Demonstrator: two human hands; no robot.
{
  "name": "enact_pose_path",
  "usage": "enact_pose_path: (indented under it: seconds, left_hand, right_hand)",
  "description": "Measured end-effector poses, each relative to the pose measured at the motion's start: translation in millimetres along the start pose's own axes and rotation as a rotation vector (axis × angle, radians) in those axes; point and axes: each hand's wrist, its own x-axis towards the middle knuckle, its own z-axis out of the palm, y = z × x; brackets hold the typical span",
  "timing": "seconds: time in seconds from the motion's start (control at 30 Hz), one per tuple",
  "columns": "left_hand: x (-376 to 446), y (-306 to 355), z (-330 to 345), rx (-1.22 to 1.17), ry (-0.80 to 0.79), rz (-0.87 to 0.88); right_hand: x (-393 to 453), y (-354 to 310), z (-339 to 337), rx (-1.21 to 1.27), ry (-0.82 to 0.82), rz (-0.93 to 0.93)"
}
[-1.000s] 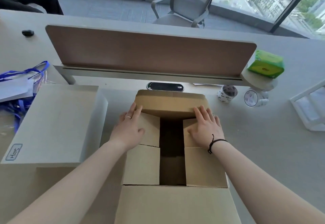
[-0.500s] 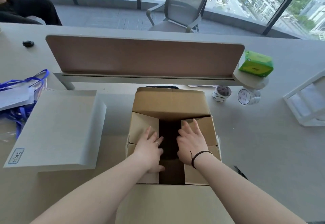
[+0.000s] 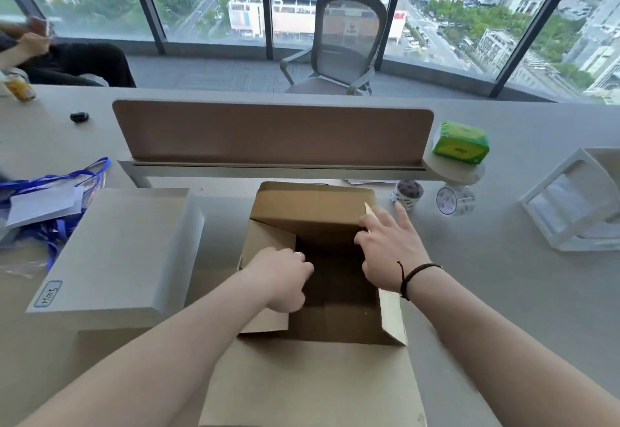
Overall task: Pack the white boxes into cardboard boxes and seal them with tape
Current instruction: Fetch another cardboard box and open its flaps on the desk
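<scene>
Both hands work the open brown cardboard box (image 3: 312, 211): left hand (image 3: 280, 277) grips its left flap, right hand (image 3: 389, 252) spreads loose on the right flap; the flat white box (image 3: 120, 252) lies just left, nearer the left hand.

The flaps of the brown cardboard box (image 3: 315, 211) are crowding its dark opening; a big flat white box (image 3: 120, 252) is sitting just left.

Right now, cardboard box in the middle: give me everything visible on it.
The cardboard box is plain brown corrugated board, sitting on the grey desk beside a white box. Its top is open and the inside looks dark. The far flap leans inward, the near flap lies toward the camera. The left hand curls over the left side flap; the right hand touches the right flap, fingers spread.
</scene>
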Motion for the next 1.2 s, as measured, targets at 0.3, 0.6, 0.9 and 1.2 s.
enact_pose_path:
  seconds: [0.3,0.6,0.9,1.2]
  left_hand:
    - [-35.5,-51.7,-0.2,0.303,0.007,-0.428]
    - [-27.0,-45.9,74.5,0.058,-0.031,-0.471]
    - [-16.4,-30.5,106.7,-0.103,0.018,-0.42]
    - [-16.5,-28.4,104.6,-0.206,0.197,-0.406]
  right_hand:
    - [-38.9,45.1,44.0,-0.054,-0.255,0.305]
    - [-59.7,-10.7,114.3,0.254,-0.315,0.349]
    - [-61.7,3.0,123.1,0.373,-0.29,0.383]
    - [-62.6,15.5,131.3,0.399,-0.262,0.437]
